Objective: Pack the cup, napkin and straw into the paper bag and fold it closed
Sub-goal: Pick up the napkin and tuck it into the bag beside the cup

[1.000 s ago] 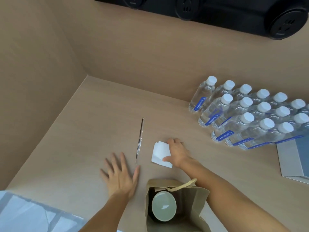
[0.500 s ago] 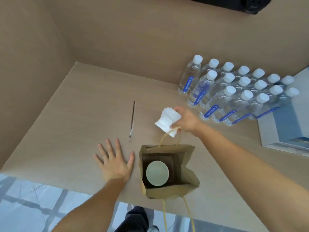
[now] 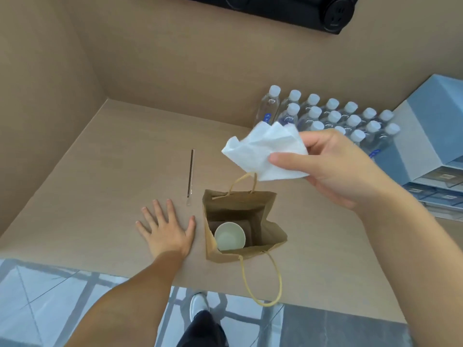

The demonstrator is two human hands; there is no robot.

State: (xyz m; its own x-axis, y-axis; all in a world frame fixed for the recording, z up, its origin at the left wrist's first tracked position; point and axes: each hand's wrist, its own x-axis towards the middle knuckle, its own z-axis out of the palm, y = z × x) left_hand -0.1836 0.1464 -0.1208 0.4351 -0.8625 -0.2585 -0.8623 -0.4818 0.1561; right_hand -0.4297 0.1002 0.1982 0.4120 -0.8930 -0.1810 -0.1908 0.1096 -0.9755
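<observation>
A brown paper bag (image 3: 273, 236) stands open on the table, its twine handles splayed front and back. Inside it, upright at the bottom, sits a pale green cup (image 3: 229, 236). My right hand (image 3: 333, 169) holds a crumpled white napkin (image 3: 265, 149) in the air, above and behind the bag's far edge. A thin wrapped straw (image 3: 191, 174) lies on the table to the left of the bag. My left hand (image 3: 166, 231) rests flat on the table, fingers spread, just left of the bag and below the straw.
Several water bottles (image 3: 333, 116) with white caps stand grouped at the back right. A blue and white box stack (image 3: 431, 146) sits at the far right. Brown walls (image 3: 175, 66) close the table at the left and back. The table's front edge (image 3: 325, 304) runs below the bag.
My right hand has lifted the napkin off the table and raised it above the bag. The left hand has stayed flat beside the bag.
</observation>
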